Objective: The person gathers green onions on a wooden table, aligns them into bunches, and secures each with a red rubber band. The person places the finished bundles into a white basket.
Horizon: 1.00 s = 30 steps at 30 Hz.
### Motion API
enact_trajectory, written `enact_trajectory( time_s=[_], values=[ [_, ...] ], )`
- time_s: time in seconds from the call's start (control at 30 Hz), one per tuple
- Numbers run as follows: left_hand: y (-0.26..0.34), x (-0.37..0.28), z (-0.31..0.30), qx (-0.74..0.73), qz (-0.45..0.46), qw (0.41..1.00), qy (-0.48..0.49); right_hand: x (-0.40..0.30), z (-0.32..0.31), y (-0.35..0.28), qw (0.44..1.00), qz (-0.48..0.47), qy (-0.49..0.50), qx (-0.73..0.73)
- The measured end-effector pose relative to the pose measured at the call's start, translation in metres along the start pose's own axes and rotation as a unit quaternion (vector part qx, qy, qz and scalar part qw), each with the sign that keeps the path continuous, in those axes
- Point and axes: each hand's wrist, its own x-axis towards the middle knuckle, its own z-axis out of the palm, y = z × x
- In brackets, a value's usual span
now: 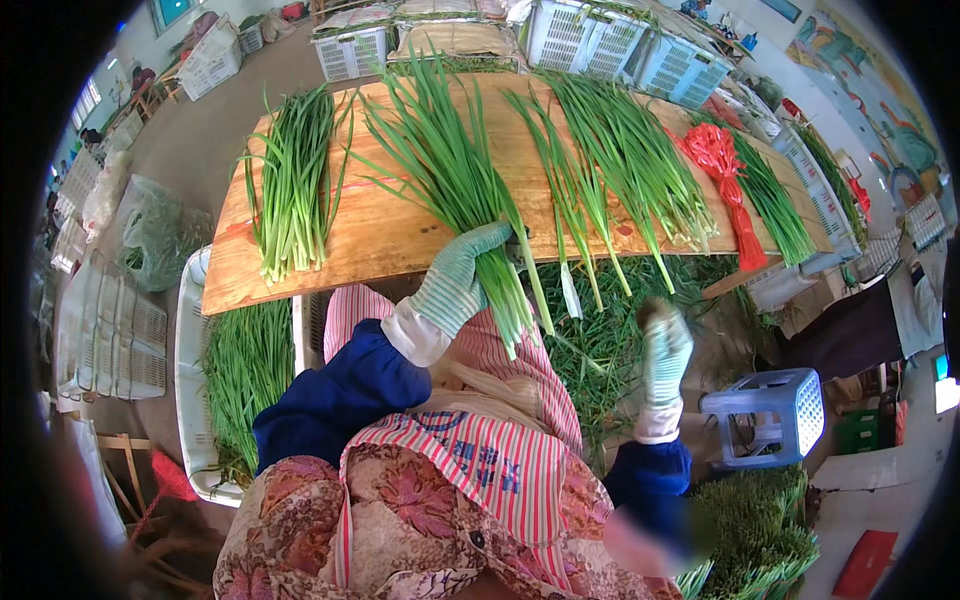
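My left hand, in a striped, pale green-and-white work glove, grips a bunch of garlic chives near its pale stem ends. The leaves fan out over a wooden tabletop, and the stems hang past its near edge. Off to the right, my gloved right hand is raised, blurred by motion. Its fingers are too smeared to read. A gathered bunch of chives lies on the board's left. Loose stalks and a larger pile lie to the right, beside a red plastic strip bundle.
Another chive bunch rests at the board's right end. A white crate of chives stands at left. Green trimmings cover the floor below. A blue plastic stool and stacked greens are at right; filled crates stand behind.
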Motion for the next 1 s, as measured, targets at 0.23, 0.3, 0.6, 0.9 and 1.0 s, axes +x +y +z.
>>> enact_trajectory(
  time_s=[0.23, 0.3, 0.6, 0.9, 1.0],
  values=[
    [-0.014, 0.001, 0.006, -0.037, -0.012, 0.999, -0.012, 0.040, 0.093, -0.116, 0.959, -0.191, -0.195, -0.072],
    [-0.012, 0.000, 0.000, -0.053, 0.009, 0.997, -0.049, 0.042, 0.104, -0.100, 0.936, -0.283, -0.127, -0.168],
    [0.026, -0.012, 0.024, -0.036, 0.065, 0.994, 0.079, 0.036, 0.085, -0.078, 0.856, -0.180, -0.129, -0.467],
    [0.028, -0.010, 0.023, -0.038, 0.051, 0.989, 0.132, 0.025, 0.042, -0.054, 0.917, -0.253, -0.292, -0.101],
    [0.027, -0.005, 0.007, -0.029, 0.043, 0.995, 0.091, 0.007, 0.007, -0.033, 0.767, 0.057, -0.540, -0.341]
  ],
)
